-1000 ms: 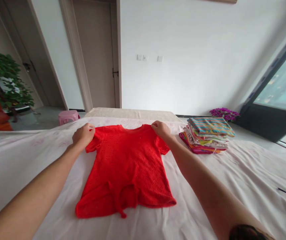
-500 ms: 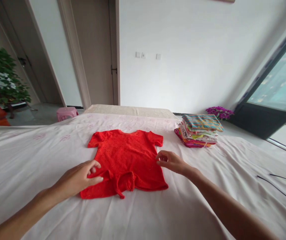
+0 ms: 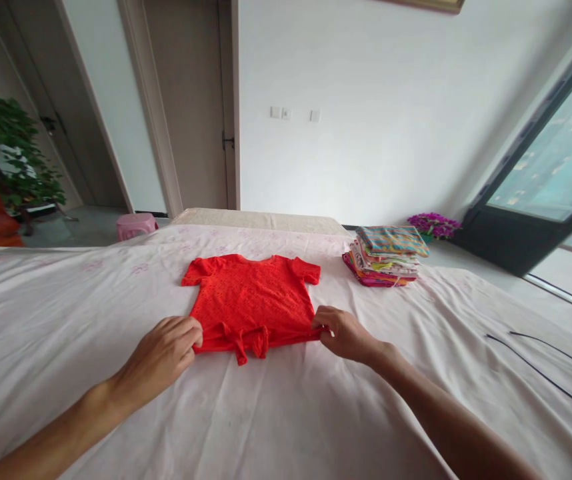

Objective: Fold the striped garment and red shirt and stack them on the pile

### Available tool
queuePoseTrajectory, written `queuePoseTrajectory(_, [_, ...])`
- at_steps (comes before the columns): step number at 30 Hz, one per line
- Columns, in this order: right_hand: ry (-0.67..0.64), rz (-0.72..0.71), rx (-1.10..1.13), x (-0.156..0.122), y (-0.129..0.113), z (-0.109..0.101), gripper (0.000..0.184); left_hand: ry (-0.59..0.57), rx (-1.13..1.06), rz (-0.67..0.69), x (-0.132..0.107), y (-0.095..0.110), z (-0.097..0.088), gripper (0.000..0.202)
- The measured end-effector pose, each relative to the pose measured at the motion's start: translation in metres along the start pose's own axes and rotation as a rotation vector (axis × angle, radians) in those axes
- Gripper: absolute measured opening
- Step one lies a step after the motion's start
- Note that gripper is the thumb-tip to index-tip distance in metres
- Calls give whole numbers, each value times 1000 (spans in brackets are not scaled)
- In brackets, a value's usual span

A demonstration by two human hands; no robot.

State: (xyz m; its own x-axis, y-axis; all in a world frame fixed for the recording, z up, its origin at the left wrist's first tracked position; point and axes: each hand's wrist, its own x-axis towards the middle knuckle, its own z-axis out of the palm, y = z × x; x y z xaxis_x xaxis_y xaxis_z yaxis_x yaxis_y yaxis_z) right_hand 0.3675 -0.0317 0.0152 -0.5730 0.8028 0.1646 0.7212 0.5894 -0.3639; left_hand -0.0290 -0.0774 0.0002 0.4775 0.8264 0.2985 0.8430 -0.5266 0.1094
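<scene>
A short-sleeved red shirt (image 3: 256,293) with small eyelet holes lies on the pale bedsheet (image 3: 246,413), its sleeves spread towards the far side. My left hand (image 3: 173,343) pinches its lower left edge. At the lower right edge, my right hand (image 3: 339,330) grips the cloth between thumb and fingers. The near hem is gathered up between both hands, and two tie ends hang from its middle.
A stack of folded patterned cloths (image 3: 386,257) stands to the right of the shirt. Black cords (image 3: 536,370) lie at the right. Beyond the sheet are a pink stool (image 3: 137,227), purple flowers (image 3: 435,225) and a leafy plant (image 3: 9,147).
Both hands have closed on the shirt's lower sides. Its bottom part has been drawn up and folded, so the shirt looks shorter. The view has shifted slightly.
</scene>
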Motion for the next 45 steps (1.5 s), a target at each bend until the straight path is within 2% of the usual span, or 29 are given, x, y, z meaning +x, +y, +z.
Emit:
queuePoseTrajectory(2, [-53, 35, 11, -2, 4, -8, 31, -40, -44, 14, -3, -3, -5, 23])
queuePoseTrajectory(5, [-238, 62, 80, -4, 9, -16, 30, -172, -112, -11, -8, -3, -7, 27])
queuePoseTrajectory(6, [-252, 76, 100, -3, 9, -18, 28, -202, -126, -32, -8, -1, -7, 29])
queuePoseTrajectory(8, [-177, 104, 99, 4, 6, -20, 25, -203, -135, -60, -3, 4, -7, 34])
queuePoseTrajectory(10, [-74, 92, 63, 15, -2, -18, 24, -159, -143, -32, 8, 11, -7, 41])
queuePoseTrajectory(12, [-55, 3, 46, 28, -14, -12, 28, -130, -164, 55, 22, 20, -6, 46])
queuePoseTrajectory(14, [-105, -137, 63, 41, -29, -2, 40, -139, -171, 147, 37, 28, -3, 48])
queuePoseTrajectory(17, [-183, -310, 100, 54, -47, 16, 54, -179, -157, 214, 51, 39, 6, 39])
queuePoseTrajectory(19, [-206, -366, 129, 59, -52, 29, 50, -183, -175, 214, 53, 42, 13, 29])
queuePoseTrajectory(22, [-218, -405, 278, 65, -47, 48, 33, -130, -258, 158, 49, 43, 28, 21])
queuePoseTrajectory(25, [-227, -292, 642, 70, -34, 66, 14, -18, -377, 4, 46, 43, 42, 15])
queuePoseTrajectory(26, [-220, -209, 788, 72, -29, 71, 14, 33, -414, -68, 46, 43, 46, 13])
queuePoseTrajectory(29, [-141, 49, 1130, 74, -21, 80, 33, 154, -512, -303, 51, 48, 55, 15])
queuePoseTrajectory(31, [-82, 138, 1242, 73, -18, 80, 37, 165, -525, -396, 54, 52, 58, 17])
queuePoseTrajectory(32, [-64, 161, 1281, 73, -17, 80, 36, 154, -510, -401, 54, 55, 59, 18])
queuePoseTrajectory(37, [14, 242, 1400, 70, -12, 79, 39, 125, -366, -180, 46, 66, 63, 9])
queuePoseTrajectory(40, [10, 232, 1428, 71, -10, 81, 41, 134, -239, -85, 43, 68, 64, 8])
queuePoseTrajectory(45, [23, 245, 1484, 72, -9, 80, 37, 92, -162, 127, 42, 72, 59, 18])
